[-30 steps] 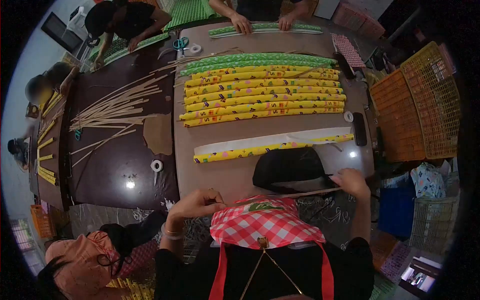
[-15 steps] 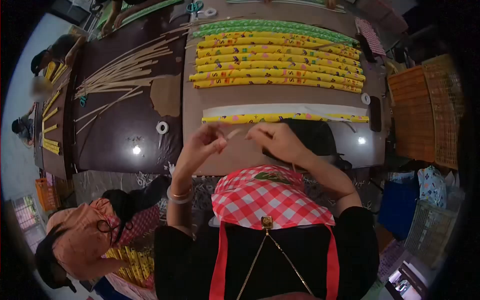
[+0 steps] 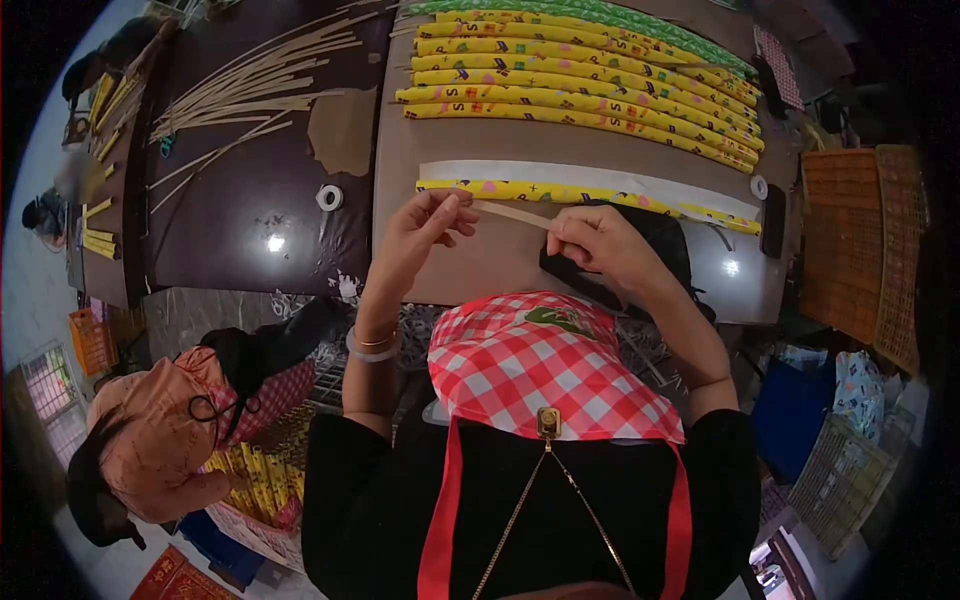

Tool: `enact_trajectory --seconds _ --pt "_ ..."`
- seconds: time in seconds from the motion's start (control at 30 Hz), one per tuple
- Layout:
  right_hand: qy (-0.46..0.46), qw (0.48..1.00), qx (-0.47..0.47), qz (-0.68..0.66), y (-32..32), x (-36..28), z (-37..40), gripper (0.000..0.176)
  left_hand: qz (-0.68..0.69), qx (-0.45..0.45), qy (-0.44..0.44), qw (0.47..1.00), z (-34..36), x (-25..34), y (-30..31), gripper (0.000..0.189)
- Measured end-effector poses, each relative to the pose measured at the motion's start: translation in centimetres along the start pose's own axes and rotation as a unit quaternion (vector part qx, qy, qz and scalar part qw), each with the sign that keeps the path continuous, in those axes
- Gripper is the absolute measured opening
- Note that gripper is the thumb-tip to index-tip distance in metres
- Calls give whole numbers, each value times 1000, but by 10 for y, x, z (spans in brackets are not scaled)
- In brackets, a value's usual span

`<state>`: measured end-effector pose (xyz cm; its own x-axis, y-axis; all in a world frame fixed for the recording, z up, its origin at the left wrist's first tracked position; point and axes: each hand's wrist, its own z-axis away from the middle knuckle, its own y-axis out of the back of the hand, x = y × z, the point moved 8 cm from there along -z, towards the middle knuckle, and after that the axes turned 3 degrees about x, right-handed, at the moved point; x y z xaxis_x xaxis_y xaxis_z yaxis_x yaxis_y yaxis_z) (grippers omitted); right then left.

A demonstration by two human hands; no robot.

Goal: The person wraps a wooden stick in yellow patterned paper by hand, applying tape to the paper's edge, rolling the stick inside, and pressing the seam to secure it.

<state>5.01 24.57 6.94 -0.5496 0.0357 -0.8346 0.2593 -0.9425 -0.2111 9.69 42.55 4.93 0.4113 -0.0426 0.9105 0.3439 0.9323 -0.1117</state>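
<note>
A short pale strip [image 3: 513,215] stretches between my hands, just in front of a yellow patterned roll [image 3: 560,195] with a white sheet edge behind it. My right hand [image 3: 598,240] pinches the strip's right end. My left hand [image 3: 428,225] is at the strip's other end, thumb and forefinger together and the other fingers loosely curled. Behind the single roll, several yellow patterned rolls [image 3: 580,100] lie side by side, with green ones [image 3: 600,22] at the back.
Thin wooden strips [image 3: 250,90], brown paper [image 3: 343,130] and a tape roll [image 3: 329,197] lie on the dark table. A black item [image 3: 650,240] is by my right forearm. A co-worker in an orange cap [image 3: 150,430] is at the lower left.
My hands have moved apart, and more of the pale strip shows between them. The left fingers have loosened. The view has shifted, so the table and rolls appear higher in it.
</note>
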Motion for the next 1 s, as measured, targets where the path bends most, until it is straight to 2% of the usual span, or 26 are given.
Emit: enact_trajectory --seconds 0.13,0.33,0.43,0.53,0.57,0.63,0.67,0.73,0.87,0.93,1.0 --pt "-1 1000 -4 7 2 2 3 27 23 26 17 999 1 -7 4 31" --pt "-23 1000 -19 -11 1 8 2 27 37 0 34 999 3 -18 3 30" --pt "-24 999 -24 22 -1 13 -2 26 16 -37 42 998 5 -22 -3 27" --pt "-34 998 -28 48 -3 17 -2 25 -27 -76 1 997 10 -17 -7 22" --pt "-35 998 -30 47 -3 19 -3 25 -35 -58 6 998 11 -18 -3 20" --pt "-27 989 -30 139 -1 27 -8 23 -42 -39 12 998 10 -23 3 17" --pt "-29 989 -32 139 -1 30 -10 23 -50 -2 18 999 9 -28 11 17" --pt "-25 983 11 181 7 33 -16 22 -57 36 26 997 5 -37 22 18" --pt "-65 989 8 131 27 50 -36 22 -52 93 -3 994 -15 -61 54 22" --pt "-38 983 40 175 36 46 -48 23 -56 106 -12 993 -28 -70 65 24" --pt "-60 977 49 199 43 43 -62 25 -100 181 -37 978 -38 -67 82 21"
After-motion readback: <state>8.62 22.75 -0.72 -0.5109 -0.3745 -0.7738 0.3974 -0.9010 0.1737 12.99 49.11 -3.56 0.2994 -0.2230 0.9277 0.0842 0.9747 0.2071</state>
